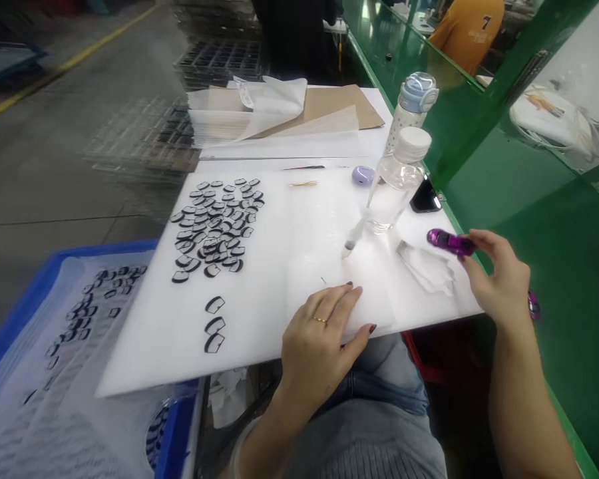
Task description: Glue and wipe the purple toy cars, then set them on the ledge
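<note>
My left hand (pixel 324 329) lies flat on the white board (pixel 259 293), fingers stretched out, near its front edge and holding nothing. My right hand (pixel 499 276) is at the board's right edge, fingers closed round a shiny purple tool (pixel 449 241) that points left. Just left of that tool lie small clear plastic pieces (pixel 426 266). A small syringe-like applicator (pixel 353 241) rests between my hands, beside a clear bottle (pixel 394 183). Several small black-edged white parts (pixel 217 223) are heaped at the board's left, with three more (pixel 214 324) set apart in a column below.
A blue crate (pixel 14 313) at the left holds sheets with more such parts. Behind the clear bottle stands a blue-capped bottle (pixel 412 100), a lilac case (pixel 363 175) and a black object (pixel 424 198). Stacked paper and cardboard (pixel 279 110) lie farther back. A green frame (pixel 519 219) runs along the right; a person in orange (pixel 466 30) sits beyond.
</note>
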`<state>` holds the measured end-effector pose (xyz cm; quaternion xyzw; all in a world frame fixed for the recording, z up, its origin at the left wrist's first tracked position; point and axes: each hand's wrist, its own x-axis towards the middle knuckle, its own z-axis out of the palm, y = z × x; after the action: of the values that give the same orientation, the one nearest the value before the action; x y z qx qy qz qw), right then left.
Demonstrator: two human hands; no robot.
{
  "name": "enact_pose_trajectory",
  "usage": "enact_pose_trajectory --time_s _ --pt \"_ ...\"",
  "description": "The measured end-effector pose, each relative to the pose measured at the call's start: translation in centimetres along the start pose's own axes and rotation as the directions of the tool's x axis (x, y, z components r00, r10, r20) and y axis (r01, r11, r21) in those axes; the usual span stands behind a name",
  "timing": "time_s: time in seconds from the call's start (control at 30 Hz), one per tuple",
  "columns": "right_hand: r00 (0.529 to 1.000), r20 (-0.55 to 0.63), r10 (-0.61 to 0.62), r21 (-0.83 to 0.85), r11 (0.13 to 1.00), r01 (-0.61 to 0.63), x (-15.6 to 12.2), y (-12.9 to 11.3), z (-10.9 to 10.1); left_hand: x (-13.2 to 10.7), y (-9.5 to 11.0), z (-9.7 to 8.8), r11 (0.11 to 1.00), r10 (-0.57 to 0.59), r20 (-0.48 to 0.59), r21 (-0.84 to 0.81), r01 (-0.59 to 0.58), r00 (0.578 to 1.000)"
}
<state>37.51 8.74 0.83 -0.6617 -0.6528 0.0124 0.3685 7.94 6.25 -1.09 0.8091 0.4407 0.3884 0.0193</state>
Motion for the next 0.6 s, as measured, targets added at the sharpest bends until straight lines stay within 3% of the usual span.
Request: enact_pose_trajectory --time_s 0.07,0.13,0.17,0.2,0.3,0.37,0.43,0.5,0.57,0.6 --pt "0.968 0.160 -0.194 0.194 0.968 0.161 -1.3 -3.4 0.5 0.0 0.0 -0.2 0.999 -0.018 0.015 -0.031 0.018 1.000" --pt "0.855 0.353 -0.380 0.351 0.901 0.256 -2.2 -6.7 1.6 -0.2 0.0 -0.5 0.993 -0.028 0.040 -0.114 0.033 0.999" --pt "0.814 0.399 -0.421 0.392 0.882 0.264 -2.4 -8.1 2.3 -0.4 0.1 -0.7 0.987 -0.032 0.042 -0.155 0.038 0.999" --pt "0.808 0.405 -0.427 0.404 0.877 0.261 -2.5 -9.1 3.0 -0.6 0.2 -0.8 0.983 -0.040 0.029 -0.180 0.044 0.999" --pt "0.934 0.257 -0.250 0.395 0.909 0.134 -1.6 -10.9 4.9 -1.5 1.0 -1.1 0.986 -0.108 -0.057 -0.136 0.099 0.993" --pt "0.974 0.193 -0.115 0.463 0.886 0.012 -0.4 -11.6 5.8 -1.8 1.6 -1.4 0.988 -0.130 -0.038 -0.087 0.126 0.991" --pt "0.957 0.277 -0.081 0.513 0.855 -0.076 0.9 -12.3 6.4 -1.5 1.8 -1.9 0.990 -0.098 0.089 -0.088 0.106 0.991" --pt "0.911 0.398 -0.107 0.523 0.842 -0.129 2.1 -12.8 6.5 -0.9 1.4 -2.5 0.989 -0.045 0.235 -0.128 0.077 0.971" --pt "0.889 0.437 -0.138 0.587 0.792 -0.166 2.9 -13.0 6.4 -0.3 0.7 -2.8 0.981 -0.002 0.300 -0.184 0.060 0.954" --pt "0.901 0.406 -0.151 0.646 0.745 -0.166 3.2 -12.9 6.4 0.0 0.3 -2.8 0.973 0.009 0.298 -0.223 0.060 0.954"
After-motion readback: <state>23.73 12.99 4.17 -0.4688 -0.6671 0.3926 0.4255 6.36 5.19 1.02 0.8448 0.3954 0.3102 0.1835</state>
